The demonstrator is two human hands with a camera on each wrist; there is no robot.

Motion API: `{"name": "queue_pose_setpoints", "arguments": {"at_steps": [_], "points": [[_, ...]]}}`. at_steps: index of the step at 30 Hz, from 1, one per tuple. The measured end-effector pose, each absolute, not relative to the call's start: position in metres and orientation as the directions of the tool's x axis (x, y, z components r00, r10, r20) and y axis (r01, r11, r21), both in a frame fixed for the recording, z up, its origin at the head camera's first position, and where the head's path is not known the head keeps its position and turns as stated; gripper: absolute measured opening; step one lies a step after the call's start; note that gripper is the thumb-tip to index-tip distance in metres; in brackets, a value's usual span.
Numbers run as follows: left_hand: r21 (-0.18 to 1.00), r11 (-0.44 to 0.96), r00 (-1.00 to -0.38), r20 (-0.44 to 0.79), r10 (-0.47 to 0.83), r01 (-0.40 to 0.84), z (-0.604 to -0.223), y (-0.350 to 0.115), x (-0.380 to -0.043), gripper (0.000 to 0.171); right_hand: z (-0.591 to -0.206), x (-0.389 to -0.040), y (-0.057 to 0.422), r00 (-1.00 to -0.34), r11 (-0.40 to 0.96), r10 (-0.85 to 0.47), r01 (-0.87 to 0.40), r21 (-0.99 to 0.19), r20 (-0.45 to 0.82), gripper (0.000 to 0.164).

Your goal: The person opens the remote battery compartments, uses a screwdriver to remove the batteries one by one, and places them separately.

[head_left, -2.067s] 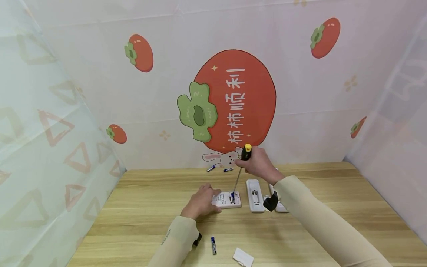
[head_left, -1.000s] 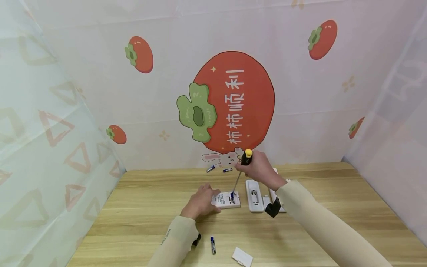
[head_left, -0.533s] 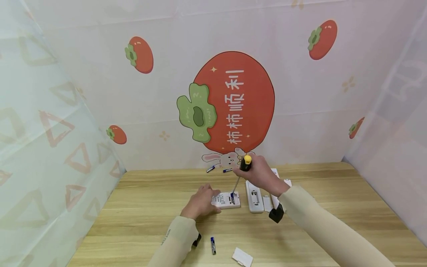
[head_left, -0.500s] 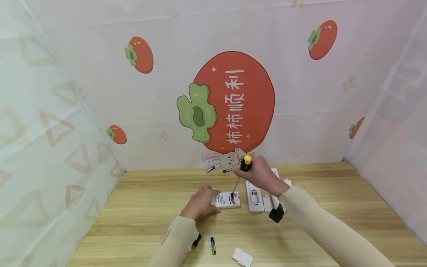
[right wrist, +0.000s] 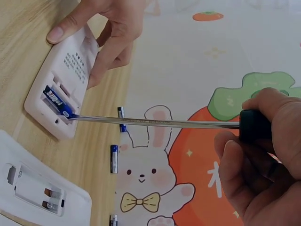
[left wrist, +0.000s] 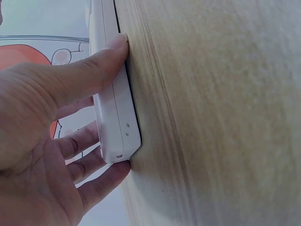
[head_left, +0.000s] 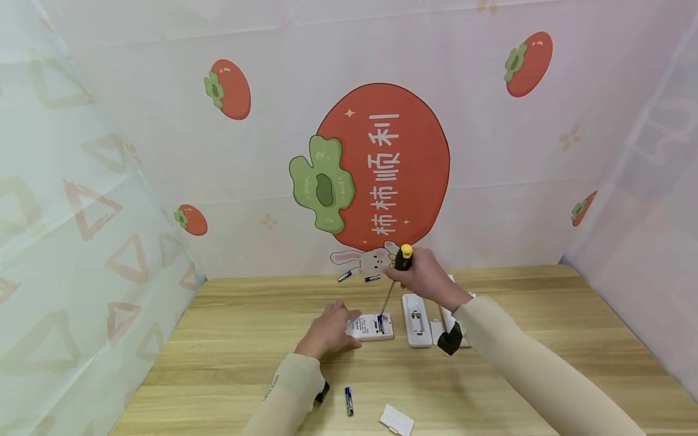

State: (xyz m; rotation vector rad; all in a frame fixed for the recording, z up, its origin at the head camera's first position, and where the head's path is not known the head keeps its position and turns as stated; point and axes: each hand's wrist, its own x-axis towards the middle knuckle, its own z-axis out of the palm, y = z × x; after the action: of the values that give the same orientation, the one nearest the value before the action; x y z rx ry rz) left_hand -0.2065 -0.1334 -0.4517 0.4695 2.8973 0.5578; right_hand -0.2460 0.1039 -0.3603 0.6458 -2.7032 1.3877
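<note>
My left hand (head_left: 329, 330) grips a white remote control (head_left: 361, 327) lying back side up on the table, thumb on one long edge and fingers round the other edge and the end (left wrist: 123, 101). Its battery compartment is uncovered, with a blue battery (right wrist: 57, 101) inside, lying at a slant in the right wrist view. In my right hand (head_left: 428, 280) is a screwdriver (right wrist: 164, 123) with a black handle and yellow cap, held slanted above the remote. The screwdriver's tip meets the end of that battery.
Right of the remote lies a second white remote (head_left: 417, 321) with a bare battery compartment; another white remote (head_left: 448, 321) is partly hidden by my right arm. Loose batteries lie behind (head_left: 345, 276) and in front (head_left: 349, 401). A white battery cover (head_left: 397, 420) lies near the front edge.
The right hand and screwdriver handle have dipped a little, shifted slightly right, then risen slightly, while the tip stays at the battery. My left hand and the remote have barely moved.
</note>
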Motion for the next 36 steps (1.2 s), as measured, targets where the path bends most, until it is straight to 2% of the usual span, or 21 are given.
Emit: {"name": "queue_pose_setpoints", "arguments": {"at_steps": [24,36], "points": [[0.385,0.881,-0.941,-0.085,0.329,0.273,-0.452,-0.133,-0.206,0.067,-0.374,-0.280,0.126,-0.971,0.452,-0.232,-0.154,-0.879,0.051,0.024],[0.378,0.888,-0.943,-0.094,0.320,0.264,-0.451,-0.133,-0.208,0.066,-0.365,-0.270,0.120,-0.958,0.495,-0.264,-0.234,-0.837,0.112,0.027]]}}
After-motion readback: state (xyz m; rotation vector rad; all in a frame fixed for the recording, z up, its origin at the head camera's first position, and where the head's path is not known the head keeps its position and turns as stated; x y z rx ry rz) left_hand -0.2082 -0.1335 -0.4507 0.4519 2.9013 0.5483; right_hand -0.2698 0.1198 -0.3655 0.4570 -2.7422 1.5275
